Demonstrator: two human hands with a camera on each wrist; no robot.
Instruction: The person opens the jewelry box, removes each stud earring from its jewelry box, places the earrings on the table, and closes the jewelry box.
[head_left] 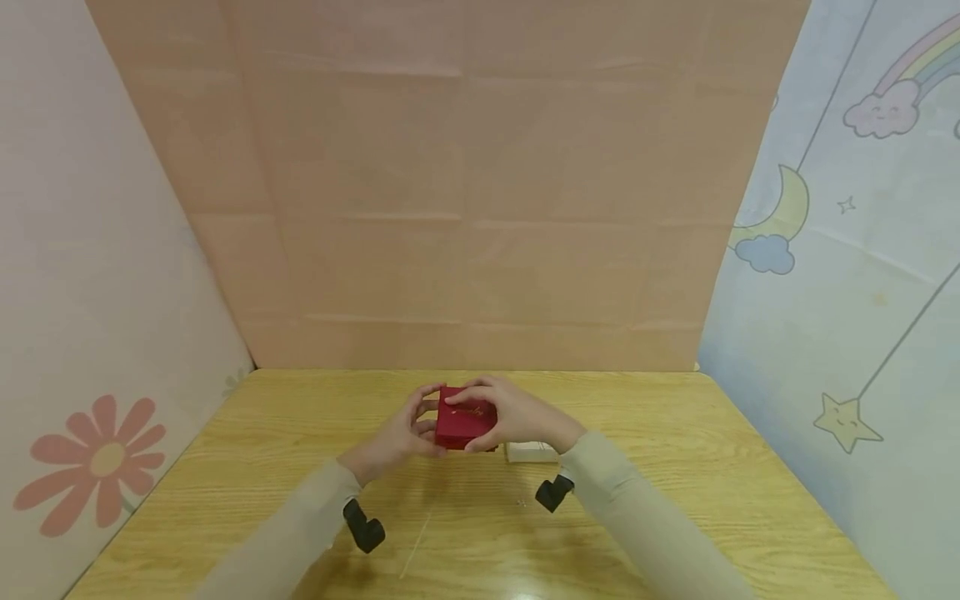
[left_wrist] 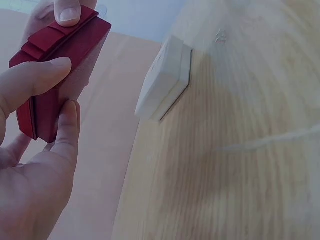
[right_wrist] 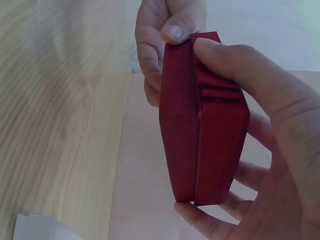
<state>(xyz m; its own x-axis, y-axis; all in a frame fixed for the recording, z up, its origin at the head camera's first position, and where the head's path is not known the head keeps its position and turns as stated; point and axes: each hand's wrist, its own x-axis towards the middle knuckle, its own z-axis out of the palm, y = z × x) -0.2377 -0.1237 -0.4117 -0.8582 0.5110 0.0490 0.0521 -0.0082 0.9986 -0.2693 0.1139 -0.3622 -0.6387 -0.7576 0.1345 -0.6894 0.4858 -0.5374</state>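
- While my left grip [head_left: 405,432] and right grip [head_left: 519,412] are both clamped on the red box [head_left: 457,427], it hangs over the bench [head_left: 300,421], just below the frame's centre.
- My right thumb presses the folded band [right_wrist: 217,82]; the seam [right_wrist: 198,150] looks closed there, but thumbs pulling opposite ways might pop it open.
- Should my fingertips slacken, the sides could slide and the box would drop.
- The white box [head_left: 534,452] lies lower right of it, partly behind my right wrist; a low forearm might knock it.
- A tiny thing [left_wrist: 220,35], upper right in the left wrist view, is too small to identify; a trailing sleeve [head_left: 645,508] could brush it away.
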